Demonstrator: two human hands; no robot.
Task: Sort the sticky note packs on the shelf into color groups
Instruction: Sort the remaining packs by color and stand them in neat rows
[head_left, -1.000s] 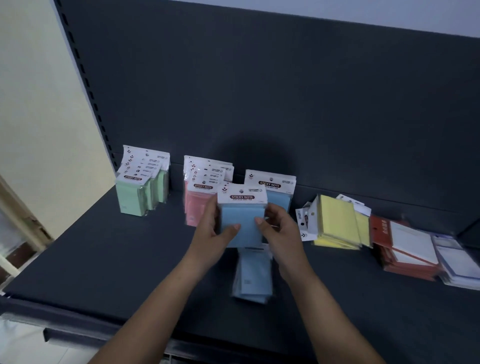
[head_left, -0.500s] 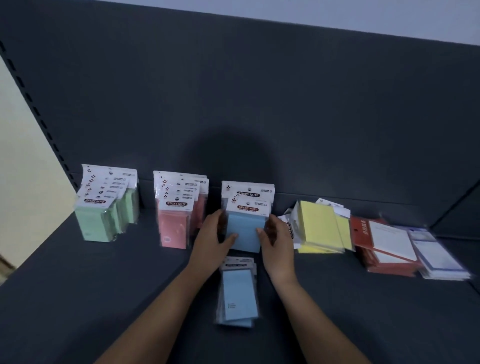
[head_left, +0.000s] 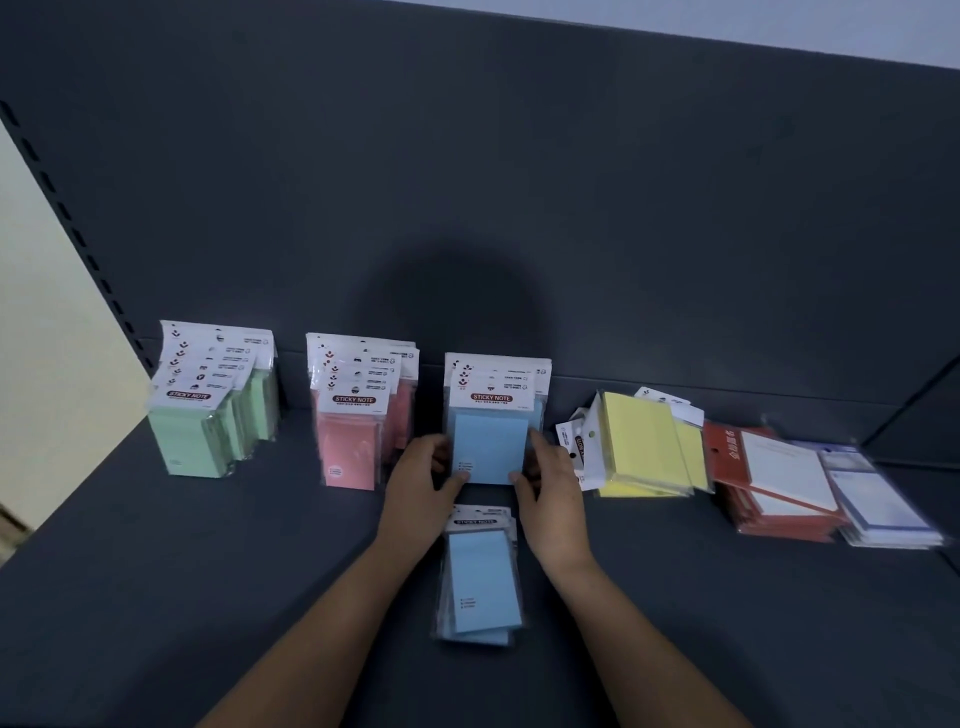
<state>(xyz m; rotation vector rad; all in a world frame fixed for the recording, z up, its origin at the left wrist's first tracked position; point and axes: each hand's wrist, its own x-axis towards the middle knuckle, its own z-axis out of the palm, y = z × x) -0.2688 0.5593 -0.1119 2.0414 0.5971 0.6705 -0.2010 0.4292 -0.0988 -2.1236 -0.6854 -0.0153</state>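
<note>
Pushed back upright, the glossy rectangular blue pack (head_left: 488, 447) is pinched by left hand (head_left: 421, 486) and right hand (head_left: 555, 493).

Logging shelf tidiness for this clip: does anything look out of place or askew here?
A loose blue pile lies flat at the shelf front, apart from the upright blue row that the left hand and right hand grip. The yellow packs lean in a messy heap, unlike the upright green row and pink row.

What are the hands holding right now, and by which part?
The upright blue pack: left hand grips its left edge, right hand its right edge.
</note>
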